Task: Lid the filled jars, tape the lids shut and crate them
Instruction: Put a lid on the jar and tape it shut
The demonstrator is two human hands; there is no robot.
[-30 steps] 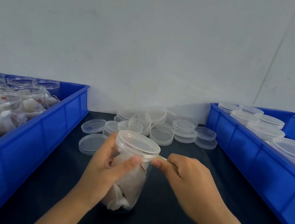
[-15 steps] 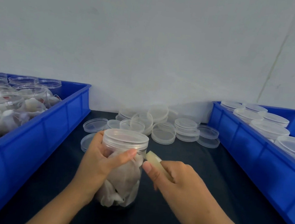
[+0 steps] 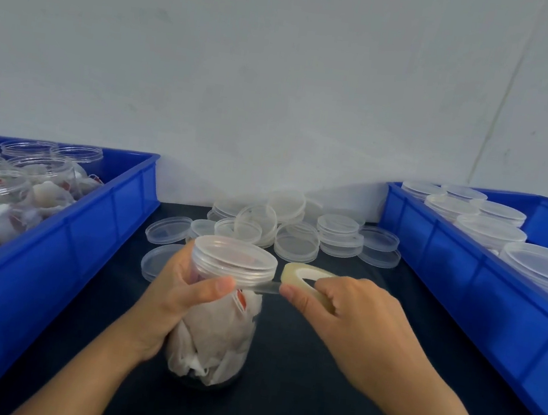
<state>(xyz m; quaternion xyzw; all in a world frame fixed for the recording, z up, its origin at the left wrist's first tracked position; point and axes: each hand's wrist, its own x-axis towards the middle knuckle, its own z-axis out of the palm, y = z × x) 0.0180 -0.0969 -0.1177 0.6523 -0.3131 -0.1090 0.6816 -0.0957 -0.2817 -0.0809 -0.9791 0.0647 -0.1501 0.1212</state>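
The jar (image 3: 217, 321) stands upright on the dark table (image 3: 294, 399) right in front of me, packed with white paper-like pouches, one showing a bit of red. Its clear lid (image 3: 234, 258) sits on top. My left hand (image 3: 171, 301) is wrapped around the jar's left side just under the lid, fingers curled behind it and the thumb pressed across the front near the lid's lower edge. My right hand (image 3: 352, 317) grips a roll of clear tape (image 3: 308, 282) just beside the jar's right shoulder, thumb on the roll's near edge. A short strip of tape (image 3: 268, 287) runs from the roll to the jar at the seam under the lid, ending near my left thumb tip.

Behind the jar, loose clear lids (image 3: 297, 234) lie heaped and stacked on the table against the white wall (image 3: 280, 87), with two more lying flat to the left of the jar. On my left, a blue crate (image 3: 91, 219) holds open jars (image 3: 8, 192) filled with the same white pouches. On my right, a second blue crate (image 3: 465, 272) holds jars with lids on (image 3: 490, 230), set in rows.
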